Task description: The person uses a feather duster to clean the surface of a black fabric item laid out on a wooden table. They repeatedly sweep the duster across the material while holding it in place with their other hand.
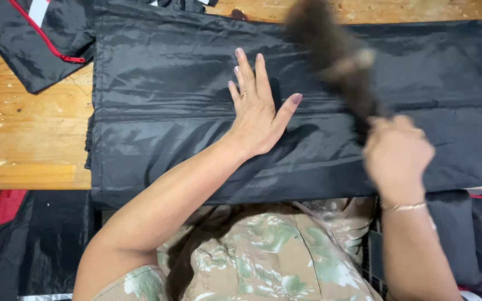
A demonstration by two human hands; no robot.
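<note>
Two hands work on a folded black garment (196, 111) lying across the wooden surface (34, 139): the left hand (258, 111) rests flat on it, fingers spread and holding nothing, while the right hand (397, 153) is closed around the handle of a blurred brown brush (336, 61) held over the cloth. Thin, glossy and finely creased, the fabric looks light, limp and slippery, best pinned by a flat palm or pinched at a folded edge. A second black piece with a red zip (40, 44) lies at the far left corner.

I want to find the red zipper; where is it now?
In the head view, the red zipper runs along a black garment piece at the top left, on the wooden table, left of the large black fabric.
</note>
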